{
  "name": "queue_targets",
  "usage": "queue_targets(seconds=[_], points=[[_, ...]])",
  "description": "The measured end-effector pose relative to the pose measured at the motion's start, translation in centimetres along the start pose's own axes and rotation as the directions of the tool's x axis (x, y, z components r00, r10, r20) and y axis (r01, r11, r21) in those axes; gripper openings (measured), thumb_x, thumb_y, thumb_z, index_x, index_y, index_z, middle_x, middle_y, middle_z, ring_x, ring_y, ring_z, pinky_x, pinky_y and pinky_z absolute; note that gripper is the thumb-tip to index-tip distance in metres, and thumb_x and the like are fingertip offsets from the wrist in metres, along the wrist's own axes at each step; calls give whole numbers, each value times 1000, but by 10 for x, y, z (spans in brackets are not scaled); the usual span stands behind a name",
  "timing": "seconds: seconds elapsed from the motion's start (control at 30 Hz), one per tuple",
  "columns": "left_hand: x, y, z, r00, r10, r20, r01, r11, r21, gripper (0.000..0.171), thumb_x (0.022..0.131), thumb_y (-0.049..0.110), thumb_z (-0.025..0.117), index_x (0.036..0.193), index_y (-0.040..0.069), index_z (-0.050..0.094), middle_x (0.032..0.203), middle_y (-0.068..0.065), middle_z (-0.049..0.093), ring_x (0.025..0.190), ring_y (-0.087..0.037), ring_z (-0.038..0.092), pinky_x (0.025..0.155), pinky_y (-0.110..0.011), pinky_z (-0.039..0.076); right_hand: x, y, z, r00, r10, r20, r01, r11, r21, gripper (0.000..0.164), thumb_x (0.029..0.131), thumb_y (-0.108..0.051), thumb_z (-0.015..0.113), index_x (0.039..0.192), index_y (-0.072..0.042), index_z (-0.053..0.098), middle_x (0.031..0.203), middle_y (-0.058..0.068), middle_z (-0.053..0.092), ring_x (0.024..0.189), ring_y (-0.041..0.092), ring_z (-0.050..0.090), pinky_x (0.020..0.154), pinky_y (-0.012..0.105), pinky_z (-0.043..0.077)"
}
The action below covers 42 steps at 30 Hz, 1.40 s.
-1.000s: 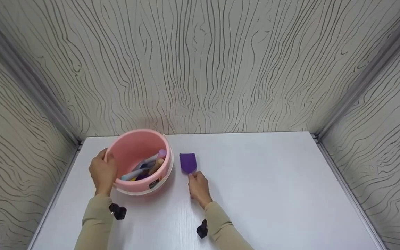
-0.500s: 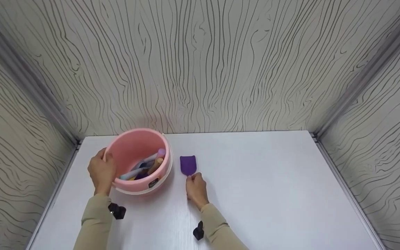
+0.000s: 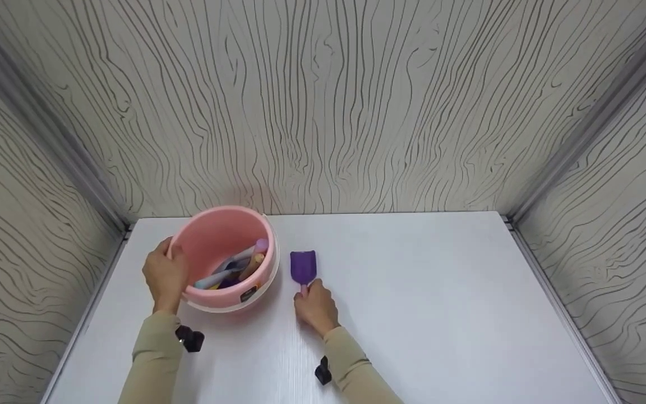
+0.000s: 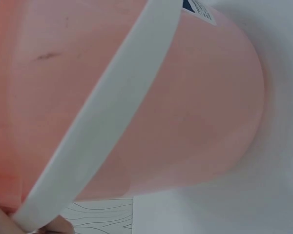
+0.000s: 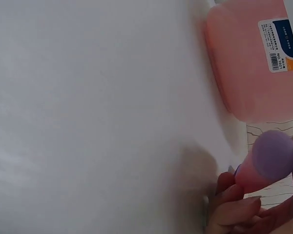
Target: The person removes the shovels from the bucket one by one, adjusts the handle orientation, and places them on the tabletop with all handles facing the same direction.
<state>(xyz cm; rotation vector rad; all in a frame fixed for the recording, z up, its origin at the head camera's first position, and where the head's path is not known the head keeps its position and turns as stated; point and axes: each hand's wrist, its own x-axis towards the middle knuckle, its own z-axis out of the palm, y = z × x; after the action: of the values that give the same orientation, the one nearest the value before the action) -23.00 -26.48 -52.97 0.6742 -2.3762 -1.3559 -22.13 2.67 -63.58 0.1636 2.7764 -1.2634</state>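
Note:
My left hand [image 3: 165, 275] grips the left rim of a pink bucket [image 3: 219, 230], tilted so its mouth faces me. Its white handle [image 4: 105, 112] runs down the outside, with fingertips at its lower end in the left wrist view. Inside lie several sand toys, with a purple-tipped handle [image 3: 261, 245] and a brown piece [image 3: 252, 266] showing. To the right of the bucket my right hand [image 3: 317, 307] holds a toy shovel, its purple blade [image 3: 303, 266] pointing away from me. The right wrist view shows the purple end [image 5: 274, 155] of the shovel's pink handle, with fingers curled round it.
Bucket and hands are over a white table [image 3: 441, 303]. Behind it stands a wall with a wood-grain pattern [image 3: 323, 112], and similar panels rise at the left and right. A printed label [image 5: 278, 45] is stuck on the bucket's side.
My right hand has shifted slightly left and towards me with the shovel, and its pink neck now shows above my fingers. The left hand and bucket have hardly moved.

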Motion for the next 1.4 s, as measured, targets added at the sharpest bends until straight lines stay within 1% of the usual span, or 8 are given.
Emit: queue_targets(seconds=[0.23, 0.33, 0.67, 0.8, 1.0, 1.17, 1.3, 1.4], points=[[2, 2, 3, 1000, -18, 7, 18, 1000, -9, 45, 111, 19, 47, 150, -2, 58, 146, -31, 61, 133, -49, 61, 113, -64, 48, 1, 5, -1, 999, -34, -4, 34, 997, -69, 21, 91, -21, 75, 90, -9, 58, 75, 3, 58, 66, 22, 58, 57, 39, 47], [3, 3, 4, 1000, -19, 5, 19, 1000, -18, 45, 111, 19, 48, 149, -2, 59, 146, -31, 62, 133, -49, 61, 113, -64, 48, 2, 7, -2, 999, -48, -14, 46, 995, -88, 24, 90, -23, 79, 91, -9, 60, 76, 3, 59, 67, 21, 59, 59, 40, 49], [5, 6, 6, 1000, 4, 1, -3, 999, -40, 45, 110, 20, 48, 148, -2, 60, 144, -31, 63, 131, -49, 61, 113, -64, 48, 10, 4, -16, 998, -60, -7, 59, 990, -129, 29, 89, -31, 81, 96, -8, 64, 83, 5, 65, 72, 23, 61, 65, 45, 52], [5, 5, 5, 1000, 9, -4, -9, 1000, -30, 45, 110, 20, 49, 147, -2, 60, 144, -31, 62, 133, -50, 60, 114, -65, 47, 15, -6, -25, 995, -101, -27, 96, 983, -155, 30, 89, -32, 80, 98, -8, 66, 85, 4, 66, 73, 22, 62, 65, 44, 52], [2, 2, 4, 1000, 10, -2, -10, 999, -35, 45, 111, 19, 48, 148, -4, 58, 145, -32, 61, 135, -51, 58, 114, -65, 46, 25, -37, -45, 972, -226, -72, 207, 956, -209, 23, 93, -28, 78, 98, -8, 67, 85, 3, 64, 73, 22, 63, 63, 43, 54], [1, 0, 4, 1000, -25, 16, 25, 999, -35, 46, 111, 18, 47, 150, -3, 56, 146, -33, 60, 132, -51, 60, 112, -65, 49, 30, -63, -61, 942, -325, -85, 302, 931, -206, 20, 97, -25, 73, 107, -8, 71, 88, 1, 65, 73, 17, 60, 62, 37, 52], [1, 0, 4, 999, -29, 22, 30, 999, -41, 45, 112, 19, 48, 152, -2, 55, 146, -34, 59, 131, -52, 61, 111, -65, 50, 33, -78, -67, 915, -389, -103, 366, 910, -193, 18, 100, -23, 71, 110, -8, 72, 89, 1, 65, 74, 15, 58, 61, 33, 49], [0, -2, 2, 999, -38, 23, 39, 999, -37, 45, 113, 20, 47, 153, -2, 55, 147, -33, 59, 131, -51, 61, 110, -65, 51, 34, -86, -68, 905, -413, -100, 391, 902, -182, 17, 102, -25, 69, 109, -9, 72, 92, 3, 67, 75, 14, 58, 62, 31, 50]])
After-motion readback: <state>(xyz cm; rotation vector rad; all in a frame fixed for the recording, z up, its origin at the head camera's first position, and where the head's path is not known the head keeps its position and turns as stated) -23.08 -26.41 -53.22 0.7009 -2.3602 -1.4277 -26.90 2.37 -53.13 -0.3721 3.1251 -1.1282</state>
